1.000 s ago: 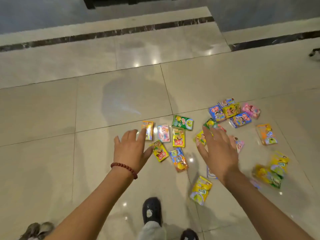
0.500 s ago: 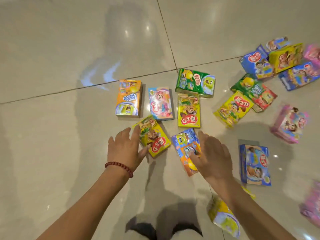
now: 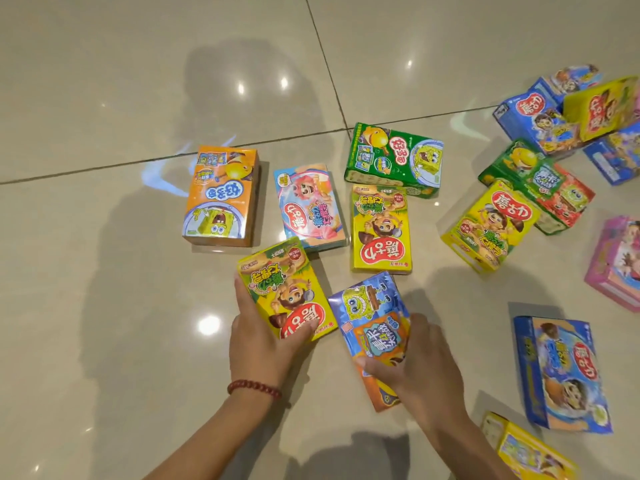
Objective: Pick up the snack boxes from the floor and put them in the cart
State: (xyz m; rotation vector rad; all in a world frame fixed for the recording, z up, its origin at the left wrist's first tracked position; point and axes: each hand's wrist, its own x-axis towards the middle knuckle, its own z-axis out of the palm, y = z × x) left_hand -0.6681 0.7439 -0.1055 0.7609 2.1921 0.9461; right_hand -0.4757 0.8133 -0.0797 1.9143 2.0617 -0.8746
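Boxes are lying scattered flat on the tiled floor (image 3: 104,306). Left hand (image 3: 263,344) is gripping the near end of the monkey box (image 3: 284,292); right hand (image 3: 415,368) is gripping the sponge-character box (image 3: 370,317) just right of it, the two boxes nearly touching. Behind them a row is sitting left to right: fish box (image 3: 221,195), mermaid box (image 3: 308,206), upright monkey box (image 3: 381,230). The sideways box (image 3: 394,159) is lying behind the last one, touching it. A tilted box (image 3: 488,226) is sitting further right, with a cluster of boxes (image 3: 554,123) behind it at far right. The near-right box (image 3: 564,372) is lying well apart, right of the right hand.
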